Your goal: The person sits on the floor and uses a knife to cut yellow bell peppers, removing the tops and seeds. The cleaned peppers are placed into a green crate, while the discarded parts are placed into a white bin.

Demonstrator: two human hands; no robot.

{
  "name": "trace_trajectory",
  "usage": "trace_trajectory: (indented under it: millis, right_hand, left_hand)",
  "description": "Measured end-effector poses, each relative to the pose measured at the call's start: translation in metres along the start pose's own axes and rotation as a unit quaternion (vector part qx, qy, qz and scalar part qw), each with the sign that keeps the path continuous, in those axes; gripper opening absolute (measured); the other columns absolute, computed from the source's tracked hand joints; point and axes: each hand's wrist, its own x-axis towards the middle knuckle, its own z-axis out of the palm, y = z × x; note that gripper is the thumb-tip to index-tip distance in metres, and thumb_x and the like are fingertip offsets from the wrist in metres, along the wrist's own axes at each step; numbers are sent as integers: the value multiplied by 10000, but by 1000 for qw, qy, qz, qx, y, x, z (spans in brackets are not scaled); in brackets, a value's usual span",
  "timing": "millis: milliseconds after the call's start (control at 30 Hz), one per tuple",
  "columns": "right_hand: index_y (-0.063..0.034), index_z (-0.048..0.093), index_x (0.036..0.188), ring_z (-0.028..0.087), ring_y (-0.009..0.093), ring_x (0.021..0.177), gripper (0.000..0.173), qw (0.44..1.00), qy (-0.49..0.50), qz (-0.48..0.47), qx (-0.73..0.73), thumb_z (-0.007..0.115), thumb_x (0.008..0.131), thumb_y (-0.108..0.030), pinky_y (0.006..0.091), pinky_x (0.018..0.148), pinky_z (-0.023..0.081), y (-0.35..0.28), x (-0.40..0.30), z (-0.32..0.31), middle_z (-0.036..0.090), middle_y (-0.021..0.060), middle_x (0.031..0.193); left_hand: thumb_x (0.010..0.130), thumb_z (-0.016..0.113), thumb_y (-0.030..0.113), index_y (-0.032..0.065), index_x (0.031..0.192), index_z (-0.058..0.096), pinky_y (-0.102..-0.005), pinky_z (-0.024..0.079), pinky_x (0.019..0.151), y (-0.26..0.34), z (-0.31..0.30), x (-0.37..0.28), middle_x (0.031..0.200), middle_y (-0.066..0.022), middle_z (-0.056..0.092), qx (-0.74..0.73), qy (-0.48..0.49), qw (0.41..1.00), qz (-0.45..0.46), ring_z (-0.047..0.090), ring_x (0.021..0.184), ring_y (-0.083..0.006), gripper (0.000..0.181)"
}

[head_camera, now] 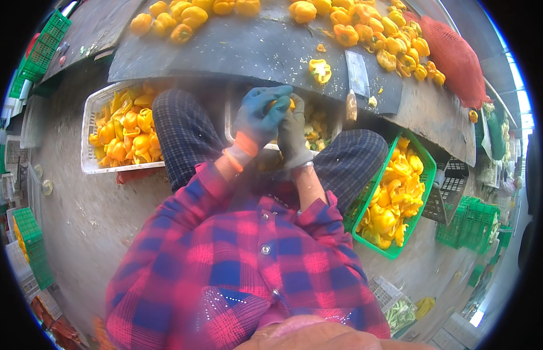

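Observation:
My left hand (263, 114), in a blue and orange glove, and my right hand (293, 133), in a grey glove, meet above a white crate (228, 114) between my knees. Both close around a yellow pepper piece (292, 104), mostly hidden by the fingers. That crate holds pale pepper cores and scraps (317, 131). On the dark table mat (262, 52) lie a cut pepper (320, 71) with its pale inside showing and a cleaver (358, 74), its wooden handle over the table's edge. Whole yellow peppers (363, 22) are heaped farther back.
A white crate (122, 169) of opened yellow peppers stands at the left, and a green crate (400, 251) of them at the right. A red mesh sack (453, 57) lies on the table's right side. A black crate (446, 188) stands beyond the green one.

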Motion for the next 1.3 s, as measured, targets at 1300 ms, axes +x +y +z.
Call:
trace_trajectory:
  millis: [1300]
  right_hand:
    - [-39, 506, 1197, 619, 164, 854, 324, 989, 120, -46, -68, 544, 878, 8, 266, 777, 531, 39, 33, -35, 617, 71, 1025]
  left_hand:
    - [1002, 561, 282, 31, 1133, 648, -289, 503, 867, -52, 24, 1, 1073, -87, 693, 86, 0, 996, -19, 642, 982, -168, 296]
